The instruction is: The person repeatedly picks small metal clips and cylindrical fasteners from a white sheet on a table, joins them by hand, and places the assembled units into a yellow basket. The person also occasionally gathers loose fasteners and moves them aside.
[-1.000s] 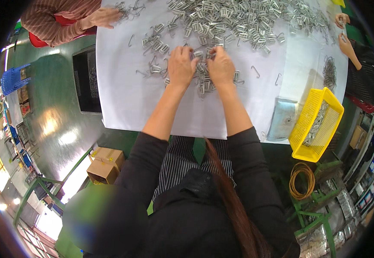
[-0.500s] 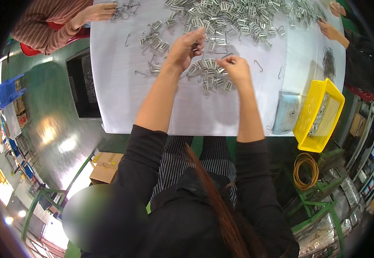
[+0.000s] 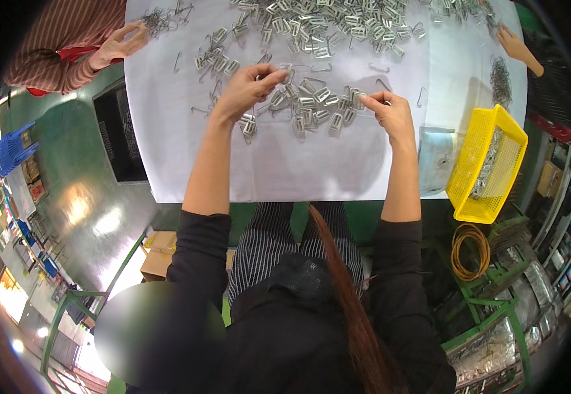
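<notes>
A white-covered table (image 3: 325,174) carries a loose cluster of flat slotted metal buckles (image 3: 307,102), some with bent wire hooks, between my hands. At the left of this cluster, my left hand (image 3: 249,90) pinches a metal buckle (image 3: 285,67) between thumb and forefinger. On the other side, my right hand (image 3: 392,117) is closed at the fingertips on another buckle (image 3: 359,100) at the cluster's right edge. Beyond my hands spreads a large heap of similar buckles (image 3: 338,23). Single wire hooks (image 3: 379,68) lie between heap and cluster.
A yellow basket (image 3: 459,190) with metal pieces stands at the right table edge, beside a bluish flat packet (image 3: 438,154). Co-workers' hands (image 3: 123,43) are at wire hooks at far left and far right. A black crate (image 3: 111,134) is on the floor at left.
My hands have moved apart, the left one leftward and nearer, the right one rightward. Several buckles in the cluster lie differently. At far right, one co-worker's hand has left the view.
</notes>
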The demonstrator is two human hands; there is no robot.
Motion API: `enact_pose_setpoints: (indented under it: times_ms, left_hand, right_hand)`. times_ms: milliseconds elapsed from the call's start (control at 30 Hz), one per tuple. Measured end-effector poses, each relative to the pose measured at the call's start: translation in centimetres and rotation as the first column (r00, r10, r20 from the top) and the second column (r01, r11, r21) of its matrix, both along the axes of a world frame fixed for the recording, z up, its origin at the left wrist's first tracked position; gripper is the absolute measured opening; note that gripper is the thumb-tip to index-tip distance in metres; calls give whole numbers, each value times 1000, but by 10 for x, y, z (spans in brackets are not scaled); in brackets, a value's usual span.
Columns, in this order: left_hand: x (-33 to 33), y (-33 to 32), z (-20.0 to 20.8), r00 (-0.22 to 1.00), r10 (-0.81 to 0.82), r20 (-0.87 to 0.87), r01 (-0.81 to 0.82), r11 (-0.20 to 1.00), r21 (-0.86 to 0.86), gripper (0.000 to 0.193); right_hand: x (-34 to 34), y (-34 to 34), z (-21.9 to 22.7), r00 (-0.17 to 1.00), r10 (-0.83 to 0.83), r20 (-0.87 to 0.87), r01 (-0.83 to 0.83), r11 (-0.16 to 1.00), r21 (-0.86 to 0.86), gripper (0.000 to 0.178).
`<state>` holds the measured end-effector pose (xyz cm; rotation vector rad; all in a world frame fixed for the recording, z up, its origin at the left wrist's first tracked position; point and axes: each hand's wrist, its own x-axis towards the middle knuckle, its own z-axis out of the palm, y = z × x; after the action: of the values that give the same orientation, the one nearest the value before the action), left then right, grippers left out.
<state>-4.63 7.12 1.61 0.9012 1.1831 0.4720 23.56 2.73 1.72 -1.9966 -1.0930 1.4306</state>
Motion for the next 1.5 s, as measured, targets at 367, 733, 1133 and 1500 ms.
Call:
enact_pose_setpoints:
  times_ms: [367,733,1133,1500]
  left_hand:
    - [-23,-28,8,861,399,317,-349,915,-201,12]
    - [-3,-40,-13,962,234,-141,-242,969,-43,19]
    - [-55,-37,20,943,330,50,-319,934,-161,40]
    - [-47,-37,26,955,217,201,-162,953,-255,30]
  right_hand:
    - [-97,19,-22,821,257,509,-394,901,182,11]
    - [-67,15,-14,928,87,-362,-56,994,94,14]
    - [-92,28,-4,975,186,118,-185,983,-15,23]
    - [-42,9,21,615,-152,-774,188,981,-43,19]
